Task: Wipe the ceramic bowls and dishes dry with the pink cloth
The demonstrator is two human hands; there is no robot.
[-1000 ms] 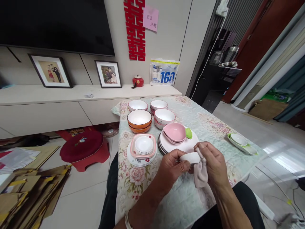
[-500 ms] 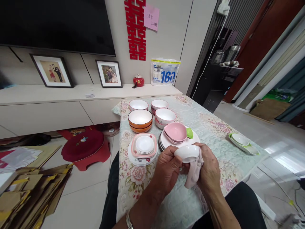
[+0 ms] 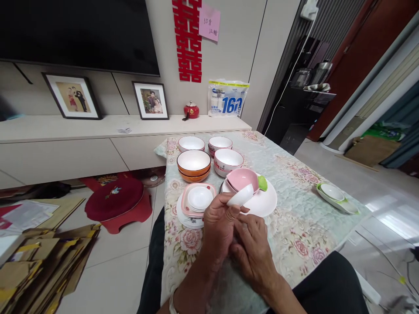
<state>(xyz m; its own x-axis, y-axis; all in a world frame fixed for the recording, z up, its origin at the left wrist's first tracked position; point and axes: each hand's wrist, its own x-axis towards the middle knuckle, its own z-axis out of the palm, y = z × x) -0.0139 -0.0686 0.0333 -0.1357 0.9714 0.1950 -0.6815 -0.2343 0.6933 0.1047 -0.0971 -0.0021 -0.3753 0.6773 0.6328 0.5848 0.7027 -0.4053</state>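
My left hand point(image 3: 218, 226) pinches a small white dish point(image 3: 240, 197) by its edge and holds it tilted above the table. Close against it, below the dish, is my right hand point(image 3: 253, 242), back up and fingers curled in. Whatever lies under those fingers is hidden; no cloth shows now. Just behind the dish sit a pink leaf-shaped bowl point(image 3: 244, 178) with a green tip and a large white plate point(image 3: 266, 203). Left of my hands, small white dishes point(image 3: 199, 197) rest in a pink-rimmed square dish point(image 3: 188, 212) on round plates point(image 3: 183, 219).
Stacked orange bowls point(image 3: 194, 174) and red-rimmed white bowls point(image 3: 228, 163) stand further back on the flowered tablecloth point(image 3: 294, 226). A green-edged dish point(image 3: 348, 206) holds a white bowl point(image 3: 332, 191) near the right edge. A red stool point(image 3: 118, 203) and flattened cardboard point(image 3: 42, 270) are on the floor, left.
The white dish has moved left and tipped more steeply. My right hand has come down and left, close to my left hand; the pale pink cloth it held has gone out of sight.
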